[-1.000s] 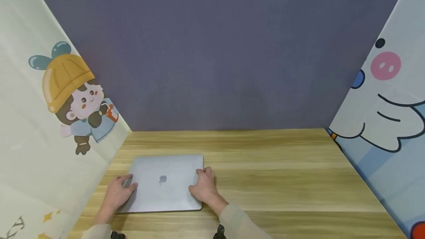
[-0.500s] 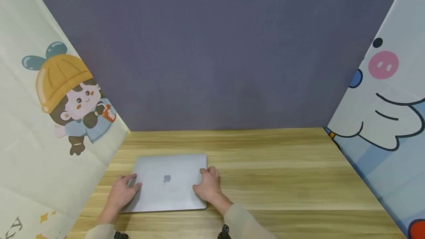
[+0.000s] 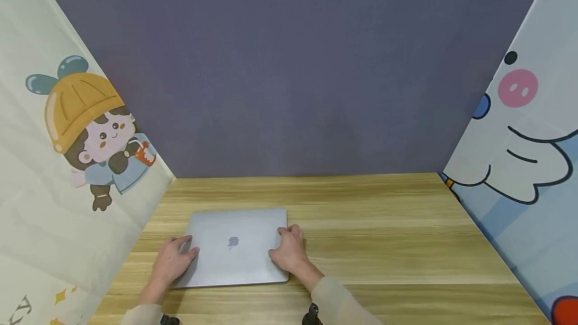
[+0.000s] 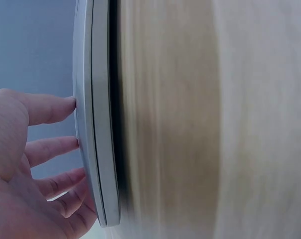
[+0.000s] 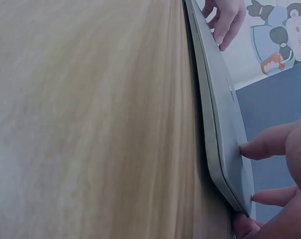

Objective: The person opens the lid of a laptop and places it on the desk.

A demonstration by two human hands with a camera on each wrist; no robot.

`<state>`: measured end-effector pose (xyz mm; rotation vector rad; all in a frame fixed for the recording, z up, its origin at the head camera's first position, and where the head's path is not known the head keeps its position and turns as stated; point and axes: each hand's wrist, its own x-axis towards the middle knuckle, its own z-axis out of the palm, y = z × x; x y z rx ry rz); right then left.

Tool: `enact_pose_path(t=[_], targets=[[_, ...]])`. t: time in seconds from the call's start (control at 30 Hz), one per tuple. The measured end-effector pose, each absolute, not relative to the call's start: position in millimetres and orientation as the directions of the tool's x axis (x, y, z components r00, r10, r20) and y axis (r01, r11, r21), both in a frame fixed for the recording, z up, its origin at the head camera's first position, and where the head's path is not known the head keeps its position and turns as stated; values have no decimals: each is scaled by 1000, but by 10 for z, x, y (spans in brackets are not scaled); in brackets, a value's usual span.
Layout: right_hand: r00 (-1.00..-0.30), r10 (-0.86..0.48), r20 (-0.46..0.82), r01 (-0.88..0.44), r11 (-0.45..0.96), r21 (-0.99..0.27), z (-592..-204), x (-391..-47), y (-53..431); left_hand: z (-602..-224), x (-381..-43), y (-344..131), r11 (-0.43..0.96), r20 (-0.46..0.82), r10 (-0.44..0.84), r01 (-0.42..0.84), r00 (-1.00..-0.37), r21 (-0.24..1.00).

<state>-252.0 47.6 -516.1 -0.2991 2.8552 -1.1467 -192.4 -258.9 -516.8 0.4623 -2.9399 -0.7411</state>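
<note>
A closed silver laptop (image 3: 235,265) lies flat on the wooden table, lid upward, with a dark apple logo at its middle. My left hand (image 3: 171,261) holds its left side, the thumb resting on the lid near that edge. At the opposite side my right hand (image 3: 291,254) grips the laptop, its thumb also on the lid. In the left wrist view the left fingers (image 4: 53,149) reach the laptop's rim; some fingertips are hidden behind it. The right wrist view shows a right finger low against the corner of the laptop (image 5: 218,109).
The wood-grain table (image 3: 384,245) extends far to the right of the laptop. A dark grey panel (image 3: 289,74) stands along the back edge. Cartoon-printed sheets, one on the left (image 3: 27,134) and one on the right (image 3: 555,224), flank the table.
Both hands have shifted the laptop a little to the right along the table, keeping their hold on its sides. The head view has also turned slightly.
</note>
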Motion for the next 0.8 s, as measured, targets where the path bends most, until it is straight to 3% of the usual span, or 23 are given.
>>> enact_pose_path(t=[0.8], targets=[[-989, -145, 19, -116, 699, -705, -5115, -2517, 704, -5151, -1934, -2409, 843, 28, -236, -190, -971, 503]])
